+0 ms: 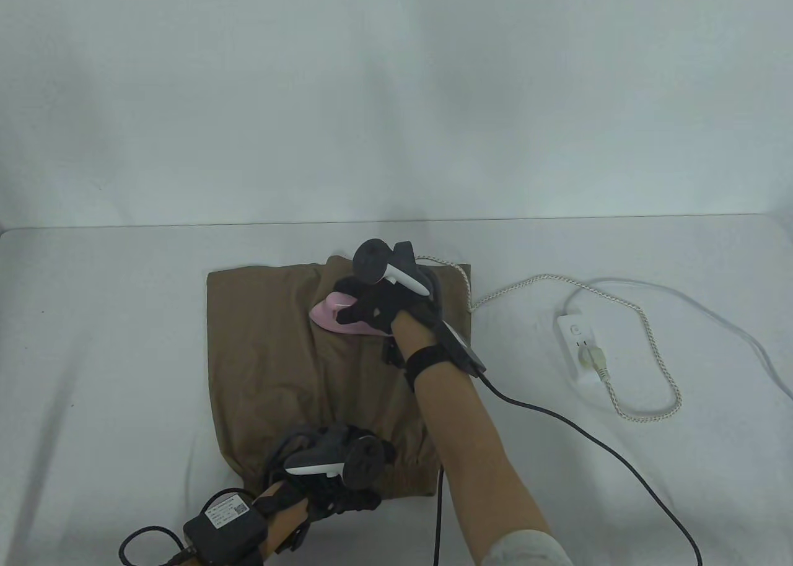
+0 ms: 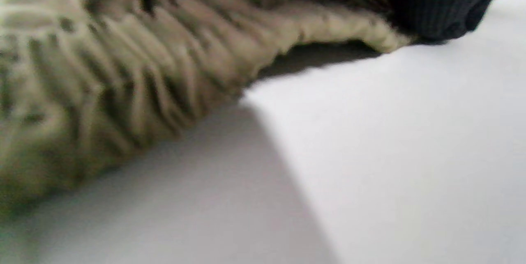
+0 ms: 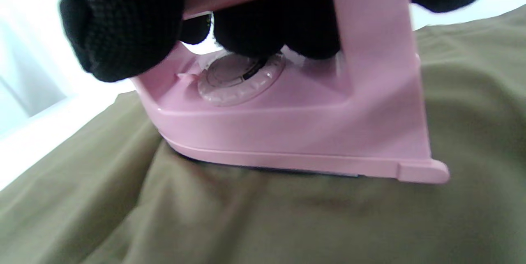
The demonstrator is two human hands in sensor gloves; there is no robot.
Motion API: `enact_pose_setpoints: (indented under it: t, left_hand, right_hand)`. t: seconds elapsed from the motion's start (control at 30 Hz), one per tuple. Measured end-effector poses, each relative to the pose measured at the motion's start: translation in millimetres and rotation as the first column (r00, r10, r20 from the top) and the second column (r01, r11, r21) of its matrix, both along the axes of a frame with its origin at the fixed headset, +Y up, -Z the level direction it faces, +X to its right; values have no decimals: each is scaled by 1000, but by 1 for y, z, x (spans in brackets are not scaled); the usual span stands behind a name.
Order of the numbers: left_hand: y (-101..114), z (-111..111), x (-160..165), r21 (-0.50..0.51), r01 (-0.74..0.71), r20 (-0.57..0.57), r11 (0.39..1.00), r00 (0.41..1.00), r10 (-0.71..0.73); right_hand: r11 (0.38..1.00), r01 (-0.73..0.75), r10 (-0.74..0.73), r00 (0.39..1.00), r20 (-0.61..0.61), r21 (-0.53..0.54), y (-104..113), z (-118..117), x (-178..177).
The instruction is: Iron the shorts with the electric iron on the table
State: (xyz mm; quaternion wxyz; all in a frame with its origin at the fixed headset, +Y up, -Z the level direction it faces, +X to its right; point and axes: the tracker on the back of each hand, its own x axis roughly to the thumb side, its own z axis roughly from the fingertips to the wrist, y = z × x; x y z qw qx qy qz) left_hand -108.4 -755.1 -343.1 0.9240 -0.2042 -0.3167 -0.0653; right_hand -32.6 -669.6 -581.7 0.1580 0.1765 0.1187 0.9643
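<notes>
Olive-brown shorts (image 1: 272, 355) lie flat on the white table, waistband toward me. My right hand (image 1: 378, 303) grips the handle of a pink electric iron (image 1: 337, 318) that rests sole-down on the far right part of the shorts. In the right wrist view the gloved fingers (image 3: 119, 30) wrap the iron's (image 3: 296, 132) handle above its dial, with the shorts (image 3: 246, 223) under it. My left hand (image 1: 337, 467) rests on the elastic waistband at the near edge. The left wrist view shows the gathered waistband (image 2: 102, 83) and one gloved fingertip (image 2: 439, 5) on it.
A white power strip (image 1: 579, 349) lies right of the shorts with the iron's braided cord (image 1: 644, 368) plugged in and looping on the table (image 1: 124, 318). A black glove cable (image 1: 588, 442) trails from my right wrist toward the near right.
</notes>
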Motion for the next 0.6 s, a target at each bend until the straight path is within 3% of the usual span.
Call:
enact_pose_setpoints:
  t: [0.27,0.6]
  left_hand:
    - [0,0,0,-3,-3,-3,1000,1000,3]
    - [-1,-1,-1,-5,-3,-1,1000,1000,3]
  right_hand:
    - [998,17,-19,999,-37,-54,-3,3,-21]
    - [996,-53,53,999,-11,-64,-3,9,2]
